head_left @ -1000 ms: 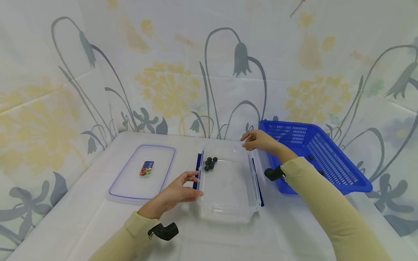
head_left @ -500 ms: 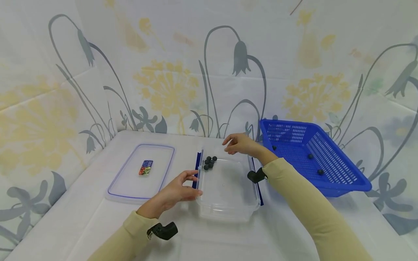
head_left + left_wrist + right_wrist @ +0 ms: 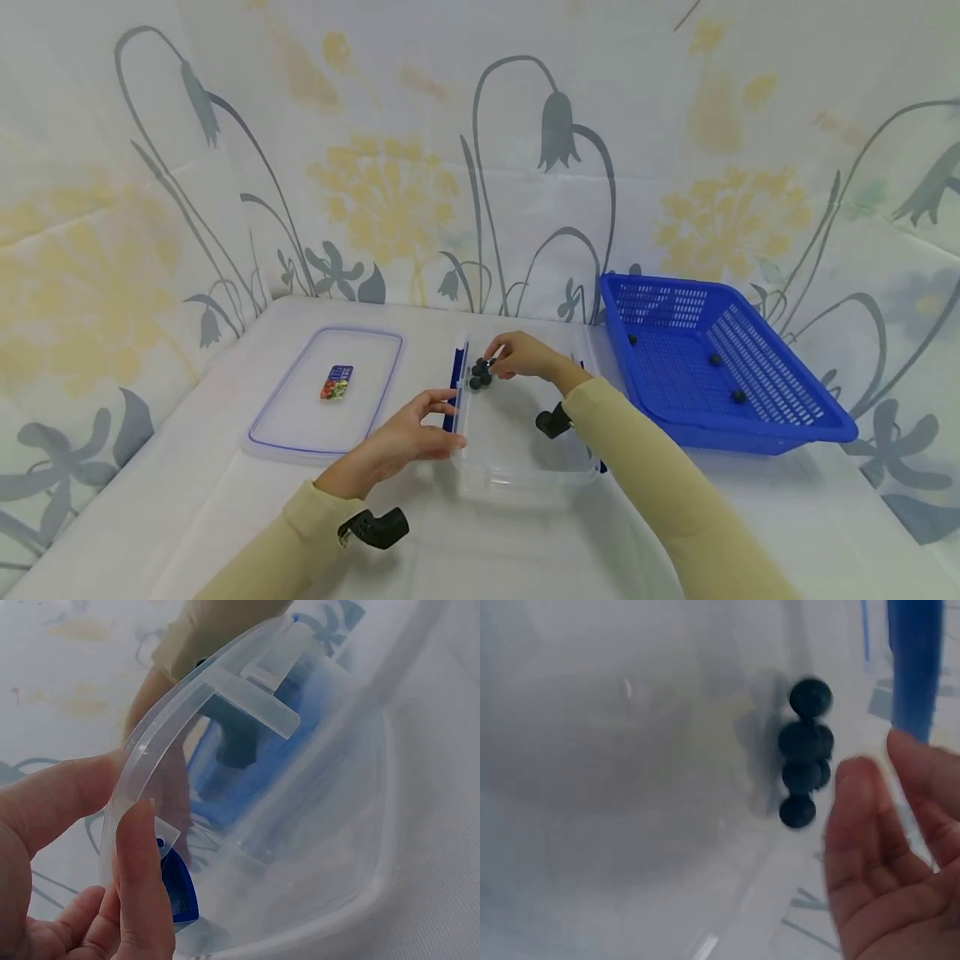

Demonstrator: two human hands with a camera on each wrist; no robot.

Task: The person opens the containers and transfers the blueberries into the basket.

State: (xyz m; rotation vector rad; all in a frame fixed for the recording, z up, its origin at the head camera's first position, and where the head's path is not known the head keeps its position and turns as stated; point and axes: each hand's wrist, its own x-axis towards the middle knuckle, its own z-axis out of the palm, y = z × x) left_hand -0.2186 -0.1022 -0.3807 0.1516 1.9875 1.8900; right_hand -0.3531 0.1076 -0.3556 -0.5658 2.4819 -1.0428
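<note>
My left hand [image 3: 405, 442] grips the left rim of a clear plastic container [image 3: 517, 442], its fingers and thumb at the rim in the left wrist view. Blue side clips hang from the container. Several dark blueberries [image 3: 802, 742] lie clustered at its far left corner. My right hand [image 3: 522, 354] reaches over the container, fingertips right by the blueberries in the head view. In the right wrist view, its thumb and fingers stand apart with nothing between them.
A blue perforated basket [image 3: 742, 429] stands on the right with 3 blueberries [image 3: 716, 360] inside. At left lies a clear lid [image 3: 300, 425] with a blue seal and a colourful label [image 3: 337, 382]. A flower-printed cloth [image 3: 390, 200] hangs behind the white table.
My right hand has moved left from beside the basket, across the container to the clustered blueberries. My left hand keeps its grip on the rim.
</note>
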